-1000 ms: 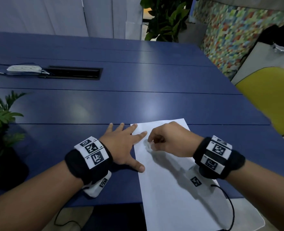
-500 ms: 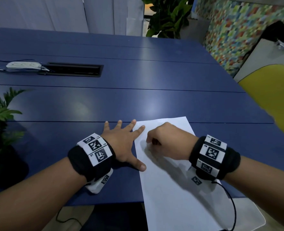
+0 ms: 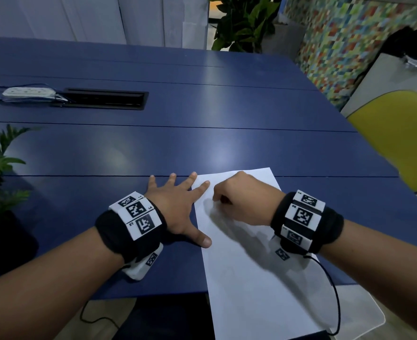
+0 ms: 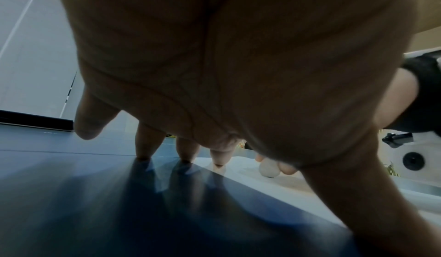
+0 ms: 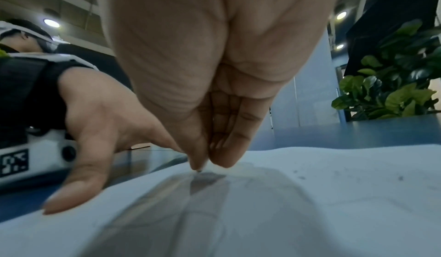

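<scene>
Head view: a white sheet of paper [image 3: 251, 278] lies on the blue table [image 3: 202, 143], and its near end hangs over the table's near edge. The left hand [image 3: 175, 209] lies flat with its fingers spread wide. Its index tip and thumb tip rest on the paper's left edge, the other fingers on the table. The right hand [image 3: 241, 197] sits curled on the far part of the sheet, its bunched fingertips just beside the left index finger. What they hold is hidden here.

Left wrist view: the straight fingertips [image 4: 143, 148] press the table. Beyond them a small pale lump [image 4: 269, 169] touches the paper, pinched in the right hand's fingertips.

Right wrist view: thumb and fingers [image 5: 226, 148] close narrowly, pointing down. A small dark tip [image 5: 199, 171] beneath them meets the sheet, which bears faint grey marks.
</scene>
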Motion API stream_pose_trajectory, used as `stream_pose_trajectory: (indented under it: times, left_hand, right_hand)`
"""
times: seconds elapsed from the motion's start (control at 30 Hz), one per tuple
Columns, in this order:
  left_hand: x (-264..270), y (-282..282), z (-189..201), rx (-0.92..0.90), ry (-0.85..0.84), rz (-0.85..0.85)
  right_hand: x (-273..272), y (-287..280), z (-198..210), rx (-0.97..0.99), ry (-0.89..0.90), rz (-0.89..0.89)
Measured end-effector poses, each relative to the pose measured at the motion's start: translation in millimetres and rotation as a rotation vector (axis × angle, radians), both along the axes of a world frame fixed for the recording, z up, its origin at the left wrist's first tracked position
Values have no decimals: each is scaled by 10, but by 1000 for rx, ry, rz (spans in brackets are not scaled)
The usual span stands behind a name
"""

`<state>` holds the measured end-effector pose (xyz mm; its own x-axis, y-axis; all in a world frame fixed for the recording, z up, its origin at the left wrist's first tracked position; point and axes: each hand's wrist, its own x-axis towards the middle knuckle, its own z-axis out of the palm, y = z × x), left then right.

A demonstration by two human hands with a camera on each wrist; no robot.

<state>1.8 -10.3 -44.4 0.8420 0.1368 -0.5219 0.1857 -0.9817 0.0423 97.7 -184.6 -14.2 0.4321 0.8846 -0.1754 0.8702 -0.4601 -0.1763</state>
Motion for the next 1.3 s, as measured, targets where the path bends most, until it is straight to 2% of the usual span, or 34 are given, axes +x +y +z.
stream_pose_trajectory:
  times: [0.1,0.27,0.4,0.57,0.7,0.87,1.0,1.17,1.3]
  left_hand:
    - [-11,4,-5,-2,2,3]
    - [-2,-7,0,13,7,0]
    - [-9,6,-6,4,5,4]
    - [-11,-11,15,4,12,6]
    - [-14,-9,17,4,12,4]
    - [-9,-14,20,1,20,4]
    - [-16,-5,10,-1,20,7]
    - [-9,-11,14,-4,26,7]
    - [-11,-14,28,-1,37,8]
  right_hand:
    - [-115,-11,1,-18,64,71]
    - [38,-28,56,-13,-15,-13]
    - [-150,-47,33,-39,45,94]
    - [17,-35,65,-14,-12,6]
    - [-107,-71,56,-34,64,99]
    - [35,-93,58,1,29,1]
    - [-121,-117,35,-10,79,100]
    - [40,-120,70,3,23,-6]
    - [-65,-138,76,-27,84,88]
